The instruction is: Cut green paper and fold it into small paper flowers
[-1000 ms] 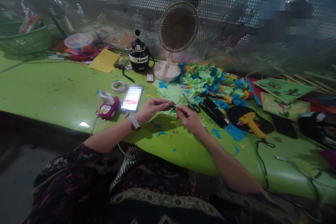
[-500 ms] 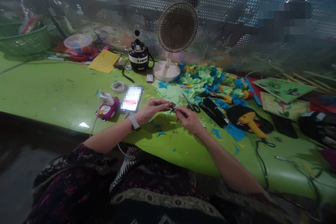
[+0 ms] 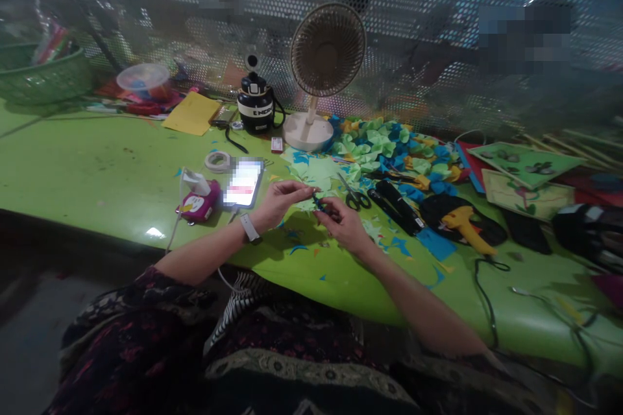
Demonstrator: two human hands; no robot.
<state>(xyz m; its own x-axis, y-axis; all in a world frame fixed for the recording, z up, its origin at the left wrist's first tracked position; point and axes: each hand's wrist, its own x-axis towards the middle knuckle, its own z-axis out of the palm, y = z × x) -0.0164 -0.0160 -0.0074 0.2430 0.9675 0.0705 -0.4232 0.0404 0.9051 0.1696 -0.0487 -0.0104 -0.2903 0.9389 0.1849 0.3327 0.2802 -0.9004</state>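
Note:
My left hand (image 3: 285,202), with a pale watch band on the wrist, pinches one end of a small dark blue piece (image 3: 318,203) between thumb and fingertips. The piece looks like paper, but it is too small to be sure. My right hand (image 3: 344,225) has its fingers closed on the other side of the piece, just above the table edge. Beyond them lie light green paper sheets (image 3: 316,172). Black-handled scissors (image 3: 359,200) rest beside my right hand, blades pointing away. Blue paper scraps (image 3: 298,249) are scattered below my hands.
A lit phone (image 3: 243,183), a tape roll (image 3: 217,161) and a purple pouch (image 3: 200,202) lie to the left. Behind stand a bottle (image 3: 256,107) and a fan (image 3: 309,133) near crumpled paper pieces (image 3: 379,142). Right are a stapler (image 3: 396,206) and a yellow glue gun (image 3: 464,227).
My right hand has shifted slightly left and its fingers have curled differently around the blue piece. My left hand stays nearly in place. The view has moved a little.

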